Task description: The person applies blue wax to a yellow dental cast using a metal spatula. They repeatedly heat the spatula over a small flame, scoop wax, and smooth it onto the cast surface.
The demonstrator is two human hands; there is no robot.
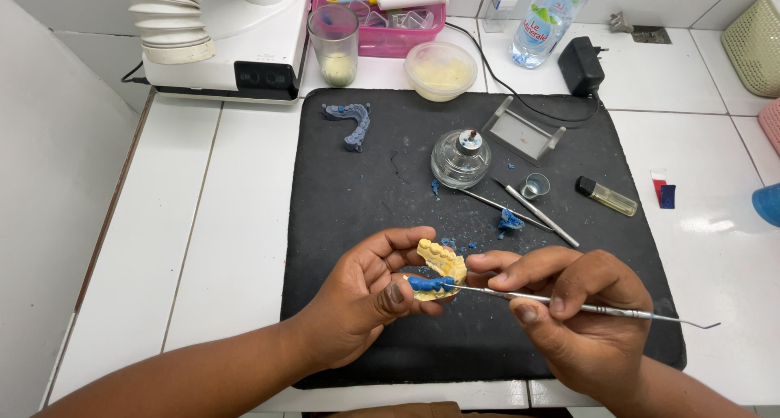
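Note:
My left hand [361, 300] holds a small yellow plaster tooth model [443, 259] with blue wax [428, 284] along its lower edge, just above the black mat [357, 190]. In my right hand [569, 312] lies a thin metal carving tool [601, 308], gripped like a pen. Its tip touches the blue wax on the model. The tool's far end sticks out to the right past my hand.
On the mat lie a glass spirit lamp [461, 158], two metal instruments [536, 213], blue wax scraps [509, 220], a blue tooth-row piece [351, 121] and a lighter [608, 196]. Behind stand a glass [334, 44], a bowl [440, 69], a water bottle [548, 20] and a white machine [236, 36].

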